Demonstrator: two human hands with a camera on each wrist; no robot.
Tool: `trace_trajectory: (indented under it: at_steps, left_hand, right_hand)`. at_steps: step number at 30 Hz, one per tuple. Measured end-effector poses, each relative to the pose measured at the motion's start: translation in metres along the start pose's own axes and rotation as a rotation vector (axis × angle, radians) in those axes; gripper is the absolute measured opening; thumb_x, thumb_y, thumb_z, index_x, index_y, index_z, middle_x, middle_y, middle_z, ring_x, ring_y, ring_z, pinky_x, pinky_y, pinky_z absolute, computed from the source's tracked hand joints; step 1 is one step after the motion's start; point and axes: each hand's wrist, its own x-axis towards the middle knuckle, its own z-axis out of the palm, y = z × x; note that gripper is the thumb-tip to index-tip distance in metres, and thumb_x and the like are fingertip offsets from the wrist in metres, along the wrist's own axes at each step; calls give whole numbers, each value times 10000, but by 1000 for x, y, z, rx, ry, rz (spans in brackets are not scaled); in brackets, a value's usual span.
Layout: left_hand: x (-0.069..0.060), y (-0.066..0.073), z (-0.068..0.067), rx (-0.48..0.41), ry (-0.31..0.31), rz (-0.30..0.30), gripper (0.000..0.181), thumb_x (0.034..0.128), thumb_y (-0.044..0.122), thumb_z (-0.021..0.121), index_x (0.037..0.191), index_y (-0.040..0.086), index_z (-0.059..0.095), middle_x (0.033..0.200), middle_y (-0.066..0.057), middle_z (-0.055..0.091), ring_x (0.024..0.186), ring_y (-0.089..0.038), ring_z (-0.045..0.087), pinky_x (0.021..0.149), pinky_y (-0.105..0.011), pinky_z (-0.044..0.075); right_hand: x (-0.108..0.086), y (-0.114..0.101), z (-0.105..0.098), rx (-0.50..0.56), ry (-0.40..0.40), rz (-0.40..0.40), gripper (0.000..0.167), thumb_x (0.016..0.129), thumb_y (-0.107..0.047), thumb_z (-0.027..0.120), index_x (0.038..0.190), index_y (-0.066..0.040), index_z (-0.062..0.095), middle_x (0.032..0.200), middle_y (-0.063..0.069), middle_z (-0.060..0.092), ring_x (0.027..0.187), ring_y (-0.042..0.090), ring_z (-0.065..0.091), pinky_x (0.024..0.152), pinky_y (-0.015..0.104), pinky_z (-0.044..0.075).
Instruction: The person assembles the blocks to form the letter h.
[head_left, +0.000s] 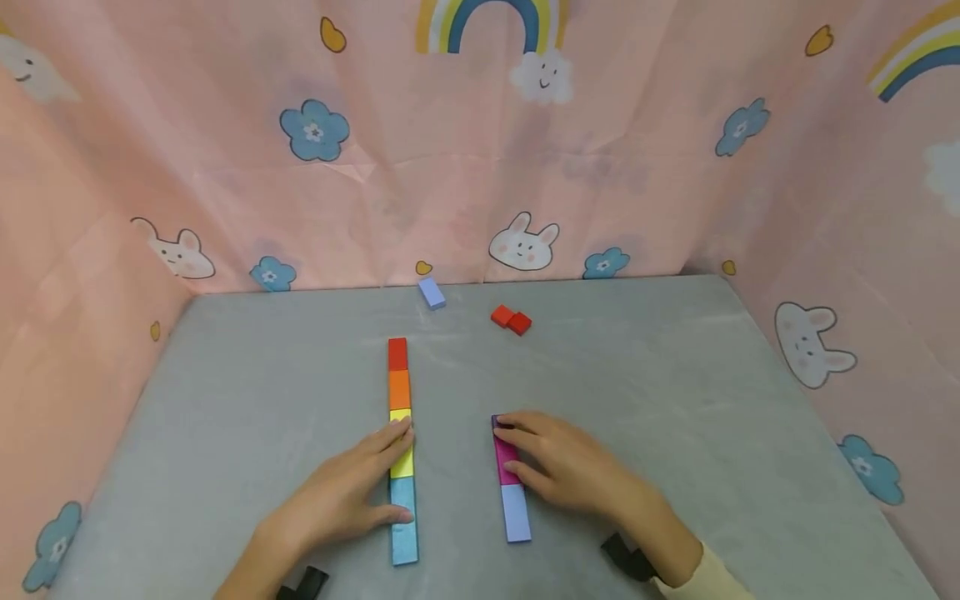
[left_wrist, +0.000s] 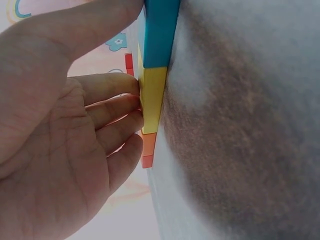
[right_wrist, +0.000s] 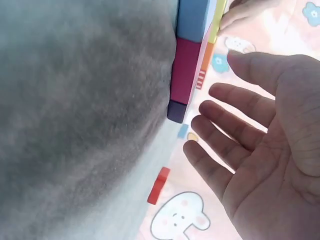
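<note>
Fingers (head_left: pixel 384 440) of left hand (head_left: pixel 339 492) and right hand (head_left: pixel 573 462) apart at block rows (head_left: pixel 400 390), red blocks (head_left: pixel 519 323) beyond.

from here, there's room to slip between the long row (head_left: pixel 403 463) and the short row (head_left: pixel 503 455) (red blocks (head_left: pixel 518 324) lie beyond), until the curtain (head_left: pixel 450 192) bars the way.

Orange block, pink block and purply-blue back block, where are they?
Orange block (head_left: pixel 400 390), head view, on its top face.
Pink block (right_wrist: pixel 185 70), right wrist view, on its long side.
Purply-blue back block (head_left: pixel 431 292), head view, on its top face.
</note>
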Motion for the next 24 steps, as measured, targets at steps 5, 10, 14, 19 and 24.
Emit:
trace_trajectory:
  at_steps: [5, 10, 14, 19, 24]
  left_hand:
    - [-1, -2, -3, 2, 2, 18, 959, 860, 428, 873, 1623, 70, 416, 1760, -31, 306, 1603, -309, 368, 1227, -563, 437]
    - [0, -3, -3, -1, -8, 16, 957, 864, 428, 869, 1620, 57, 415, 1761, -36, 302, 1608, -316, 356, 1237, -564, 423]
    - [1, -3, -1, -3, 1, 7, 957, 862, 422, 872, 1620, 58, 416, 1760, -39, 304, 1607, -325, 357, 1239, -569, 420]
    - [2, -2, 0, 0, 2, 10, 962, 859, 429, 873, 1620, 60, 415, 1764, -35, 296, 1609, -314, 354, 1248, -557, 416]
    - [1, -2, -2, 3, 2, 13, 972, 852, 429, 878, 1622, 61, 414, 1764, -35, 294, 1607, -317, 358, 1235, -570, 426]
  right_hand:
    - [-5, -4, 3, -28, -26, -12, 542, 1008, -403, 720, 1461, -112, 649, 1582, 34, 565, 1458, 242, 555, 1197, 477, 503]
    - [-8, -4, 5, -46, -38, -23, 645, 966, -475, 757, 1490, -123, 622, 1609, 43, 533, 1454, 263, 546, 1189, 496, 508]
    - [-7, -3, 6, -84, -48, -52, 747, 942, -533, 762, 1524, -101, 579, 1637, 59, 501, 1473, 265, 527, 1199, 487, 501]
    - [-10, -2, 10, -106, -43, -92, 789, 931, -563, 762, 1519, -71, 576, 1630, 82, 504, 1460, 274, 534, 1187, 493, 508]
    - [-13, -1, 11, -92, -39, -110, 789, 946, -557, 745, 1540, -74, 551, 1638, 86, 489, 1454, 282, 544, 1162, 503, 526]
